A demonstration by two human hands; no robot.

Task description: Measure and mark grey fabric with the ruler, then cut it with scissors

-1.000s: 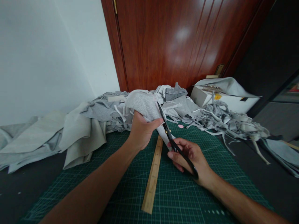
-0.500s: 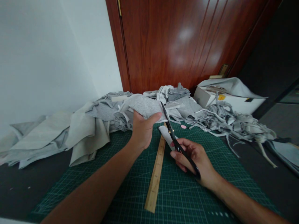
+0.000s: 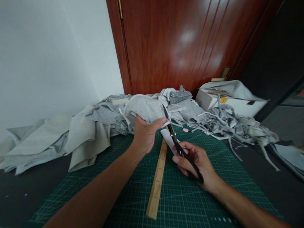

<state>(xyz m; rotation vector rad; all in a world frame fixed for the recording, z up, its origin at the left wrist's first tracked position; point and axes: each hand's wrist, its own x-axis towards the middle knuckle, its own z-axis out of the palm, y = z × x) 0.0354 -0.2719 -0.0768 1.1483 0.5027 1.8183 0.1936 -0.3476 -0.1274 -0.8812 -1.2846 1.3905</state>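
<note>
A light grey piece of cloth (image 3: 146, 109) is pinched between the thumb and fingers of my left hand (image 3: 146, 134), raised over the green cutting mat (image 3: 190, 202). My right hand (image 3: 193, 160) grips black scissors (image 3: 173, 134) by their handles, the blades pointing up and away at the cloth's right edge. Under the scissors lies a small pale strip (image 3: 168, 139), partly hidden by them, across the far end of a wooden ruler (image 3: 158, 180).
Grey and beige cloth pieces (image 3: 82, 129) are heaped along the back and left. Tangled grey strips (image 3: 228, 122) lie at the right, before a white box (image 3: 209, 99). A pink disc (image 3: 185, 130) rests on the mat. Behind stands a brown door (image 3: 166, 47).
The scissors' blades look closer together at the cloth's right edge. The cloth in my left hand has shifted slightly, and the whole view has moved a little.
</note>
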